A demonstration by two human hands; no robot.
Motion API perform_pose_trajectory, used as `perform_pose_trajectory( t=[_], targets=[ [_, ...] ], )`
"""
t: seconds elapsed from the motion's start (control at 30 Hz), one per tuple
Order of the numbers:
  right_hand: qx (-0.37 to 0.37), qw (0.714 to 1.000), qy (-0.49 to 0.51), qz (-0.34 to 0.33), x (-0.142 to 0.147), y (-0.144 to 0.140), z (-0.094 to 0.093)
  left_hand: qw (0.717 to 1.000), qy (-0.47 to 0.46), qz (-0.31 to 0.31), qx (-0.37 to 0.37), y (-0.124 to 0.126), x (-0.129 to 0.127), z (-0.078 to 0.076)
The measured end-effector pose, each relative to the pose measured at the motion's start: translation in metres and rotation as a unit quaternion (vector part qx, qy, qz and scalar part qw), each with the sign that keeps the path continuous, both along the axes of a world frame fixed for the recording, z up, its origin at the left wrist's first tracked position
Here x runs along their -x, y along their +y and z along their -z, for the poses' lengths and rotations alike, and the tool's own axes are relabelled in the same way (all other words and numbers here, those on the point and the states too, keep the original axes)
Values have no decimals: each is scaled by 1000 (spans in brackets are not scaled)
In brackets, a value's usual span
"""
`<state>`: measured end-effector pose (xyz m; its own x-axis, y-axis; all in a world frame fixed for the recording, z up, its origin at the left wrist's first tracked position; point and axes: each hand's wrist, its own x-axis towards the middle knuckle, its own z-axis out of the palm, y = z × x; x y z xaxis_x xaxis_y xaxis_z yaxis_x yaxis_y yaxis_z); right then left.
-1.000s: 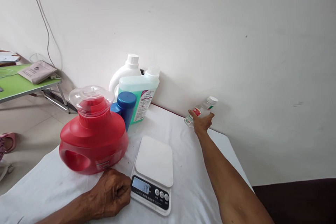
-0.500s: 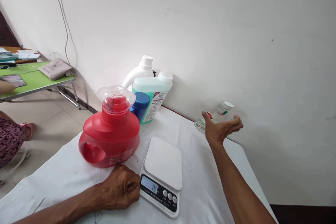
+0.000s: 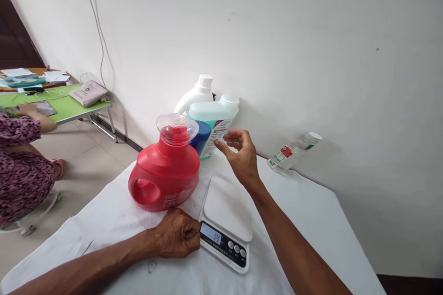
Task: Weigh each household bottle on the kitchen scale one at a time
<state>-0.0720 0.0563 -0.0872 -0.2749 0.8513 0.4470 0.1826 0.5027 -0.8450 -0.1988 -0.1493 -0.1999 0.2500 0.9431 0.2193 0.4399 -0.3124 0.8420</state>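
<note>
R hand (image 3: 242,156) is open, fingers loosely spread, holding nothing; it hovers above the far edge of the scale (image 3: 226,221), fingertips near the label of the teal jug (image 3: 212,122). No contact w/ the jug that I can make out. L hand (image 3: 178,239) is curled into a loose fist, resting on the white cloth of the worktop (image 3: 311,221), just beside the scale's display end and close to the base of the red jug (image 3: 166,170); nothing visibly gripped in it.

Scale platform is bare, display lit, reads approx "14". Small clear bottle (image 3: 294,150) lies tilted against the wall, well apart from both hands, to the R of the scale. Red jug stands upright w/ a clear cap on, L of the scale. Behind it: blue bottle (image 3: 200,133), teal jug, white jug (image 3: 195,97), all upright and capped, by the wall.

Progress, as a judgement: nothing on the scale, no jug opened or lifted. R hand looks to be going for the teal jug, so pick-up and anything after it is all left.

Far L: another person sits at a green table (image 3: 69,108).
</note>
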Motion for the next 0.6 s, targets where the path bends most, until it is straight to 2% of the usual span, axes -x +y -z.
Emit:
perform_pose_trajectory(
  t=[0.07,0.17,0.3,0.43,0.5,0.6],
  targets=[
    [-5,998,-1,-61,9,-18,-7,1000,6,-1,-5,0,0,1],
    [27,989,-35,-140,23,-34,-10,1000,8,-1,-13,1,0,3],
    [84,980,-15,-177,42,-29,-4,1000,12,0,-23,2,0,6],
    [132,955,30,-264,52,-17,1,999,17,-4,-31,2,0,7],
    [133,952,34,-273,52,-15,1,999,14,-4,-29,3,-1,7],
    [126,960,53,-246,50,-19,2,1000,11,-4,-25,2,-1,5]
  ],
)
